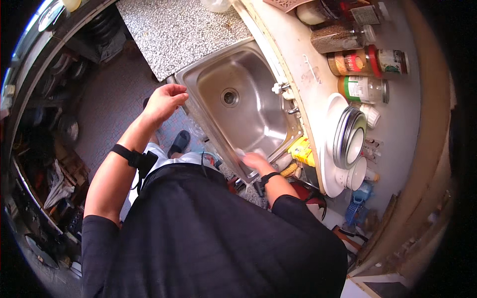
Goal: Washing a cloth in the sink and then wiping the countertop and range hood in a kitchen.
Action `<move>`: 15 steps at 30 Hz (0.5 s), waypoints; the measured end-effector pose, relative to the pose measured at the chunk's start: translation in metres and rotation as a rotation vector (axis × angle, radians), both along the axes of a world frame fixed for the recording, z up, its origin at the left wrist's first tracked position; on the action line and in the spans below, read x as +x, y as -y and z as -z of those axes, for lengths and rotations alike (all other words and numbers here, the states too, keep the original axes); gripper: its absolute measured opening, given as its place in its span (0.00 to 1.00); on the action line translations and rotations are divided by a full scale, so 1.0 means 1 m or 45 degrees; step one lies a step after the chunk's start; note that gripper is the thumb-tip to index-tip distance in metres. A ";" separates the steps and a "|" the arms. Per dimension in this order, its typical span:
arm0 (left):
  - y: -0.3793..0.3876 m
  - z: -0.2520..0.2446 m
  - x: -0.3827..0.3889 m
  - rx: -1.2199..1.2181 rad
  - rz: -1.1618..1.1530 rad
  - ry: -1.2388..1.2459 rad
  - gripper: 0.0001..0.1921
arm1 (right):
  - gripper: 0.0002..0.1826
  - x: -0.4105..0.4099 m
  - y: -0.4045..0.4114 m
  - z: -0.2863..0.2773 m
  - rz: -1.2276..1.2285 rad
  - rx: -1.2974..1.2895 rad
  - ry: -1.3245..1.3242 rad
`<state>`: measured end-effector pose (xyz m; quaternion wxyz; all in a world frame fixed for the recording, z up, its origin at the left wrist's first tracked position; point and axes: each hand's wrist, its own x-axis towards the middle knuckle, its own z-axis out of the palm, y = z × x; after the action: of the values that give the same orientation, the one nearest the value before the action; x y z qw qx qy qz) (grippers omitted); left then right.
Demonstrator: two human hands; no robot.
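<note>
A stainless steel sink (238, 123) lies before me, its basin holding nothing but the drain strainer (230, 97). At the sink's near right corner, my right hand (256, 161) presses on a white cloth or wipe (240, 152), which is blurred and partly hidden under the fingers. My left hand (166, 101) hangs in the air by the sink's left rim, fingers loosely curled with nothing in them. Two taps, one with a white handle (277, 88) and one of metal (293, 111), stand along the back rim.
A speckled stone counter (179, 33) adjoins the sink's left. On the ledge behind stand several glass jars (350, 61), stacked metal-rimmed dishes (348, 138) and a white oval tray (329, 178). A yellow packet (302, 151) and corn (288, 170) lie right of the sink. A slippered foot (179, 142) rests on the tiled floor.
</note>
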<state>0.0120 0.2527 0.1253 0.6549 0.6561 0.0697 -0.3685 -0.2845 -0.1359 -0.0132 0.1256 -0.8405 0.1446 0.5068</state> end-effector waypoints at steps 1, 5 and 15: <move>-0.001 -0.005 0.000 0.014 -0.006 0.019 0.20 | 0.26 0.006 -0.019 0.003 0.469 0.176 0.033; 0.000 -0.012 0.002 -0.043 -0.037 0.036 0.21 | 0.23 0.053 -0.079 -0.027 1.578 0.726 0.046; 0.040 -0.015 0.035 -0.004 0.193 0.108 0.17 | 0.26 0.204 -0.191 -0.052 0.675 0.619 0.969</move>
<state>0.0472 0.2126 0.1398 0.6287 0.6734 -0.0085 -0.3889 -0.0806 0.0550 0.0392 0.4847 -0.8463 0.1748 0.1353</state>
